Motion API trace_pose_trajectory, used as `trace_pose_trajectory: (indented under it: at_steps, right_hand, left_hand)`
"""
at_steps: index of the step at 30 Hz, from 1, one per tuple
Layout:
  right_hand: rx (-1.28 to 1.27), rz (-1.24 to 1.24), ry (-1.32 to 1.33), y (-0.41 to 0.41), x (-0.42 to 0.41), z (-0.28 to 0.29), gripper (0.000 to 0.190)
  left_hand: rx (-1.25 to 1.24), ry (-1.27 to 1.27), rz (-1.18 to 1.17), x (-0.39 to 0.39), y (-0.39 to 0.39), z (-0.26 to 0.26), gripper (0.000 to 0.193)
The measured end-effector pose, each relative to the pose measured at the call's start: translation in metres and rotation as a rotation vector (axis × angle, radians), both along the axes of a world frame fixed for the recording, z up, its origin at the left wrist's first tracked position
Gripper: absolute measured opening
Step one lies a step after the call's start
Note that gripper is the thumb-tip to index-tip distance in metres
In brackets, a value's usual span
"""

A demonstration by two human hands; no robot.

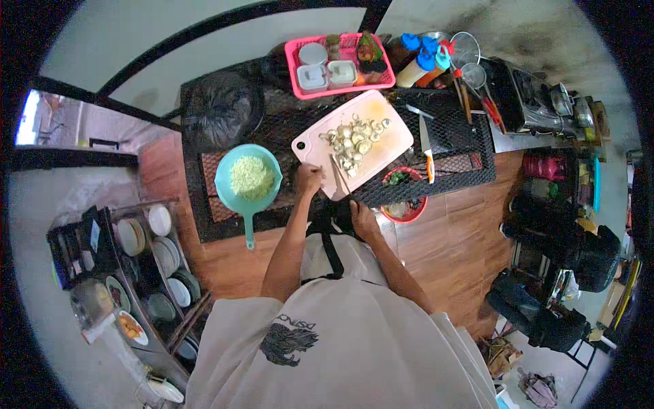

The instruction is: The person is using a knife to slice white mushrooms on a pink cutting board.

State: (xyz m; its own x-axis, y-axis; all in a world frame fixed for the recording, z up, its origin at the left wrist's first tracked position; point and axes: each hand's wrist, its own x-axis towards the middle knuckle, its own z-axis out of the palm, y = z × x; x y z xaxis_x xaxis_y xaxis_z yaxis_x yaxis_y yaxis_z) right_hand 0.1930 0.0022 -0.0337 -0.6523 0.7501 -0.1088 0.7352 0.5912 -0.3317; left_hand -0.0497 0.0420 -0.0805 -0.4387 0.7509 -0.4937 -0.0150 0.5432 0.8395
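Observation:
A pale pink cutting board (386, 148) lies at a slant on the black mesh-covered table before me. Sliced pale pieces, possibly mushrooms (357, 139), are heaped across its middle. My left hand (309, 180) is curled at the board's near left edge and appears to grip it; its fingertips are partly hidden. In my right hand (364, 220) is a knife (339, 171), its handle mostly covered by my fingers. The blade slants up and left over the board, its tip close to the nearest slices. Left of my left hand stands a turquoise handled strainer (249, 220) containing pale, finely chopped food (252, 177).
A second knife (425, 135) with an orange-and-white handle lies right of the board. Behind stands a pink basket (294, 66) of containers, beside squeeze bottles (416, 69). A gas stove (534, 97) is at right, a red bin (424, 209) below the table edge, a dish rack (138, 286) lower left.

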Motion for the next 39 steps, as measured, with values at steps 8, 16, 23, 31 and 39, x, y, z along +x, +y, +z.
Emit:
trace_pose_trajectory:
  at_steps: [8, 16, 23, 31, 39]
  right_hand:
    - [-0.286, -0.065, 0.181, 0.015, 0.011, 0.057, 0.039]
    - [-0.394, 0.085, -0.139, 0.035, 0.05, 0.03, 0.031]
    - [0.525, 0.404, 0.016, 0.062, 0.06, 0.012, 0.033]
    - [-0.558, 0.042, 0.005, 0.105, 0.043, 0.063, 0.05]
    - [-0.589, 0.132, 0.002, 0.111, 0.032, 0.072, 0.054]
  left_hand:
    - [0.189, 0.281, 0.022, 0.028, -0.001, 0.048, 0.014]
    - [0.175, 0.41, 0.131, 0.015, 0.006, 0.064, 0.018]
    - [0.131, 0.99, -0.111, -0.011, 0.041, 0.108, 0.033]
    - [0.005, 1.164, -0.316, -0.002, 0.061, 0.082, 0.02]
    - [0.109, 1.163, -0.113, 0.01, 0.047, 0.077, 0.013]
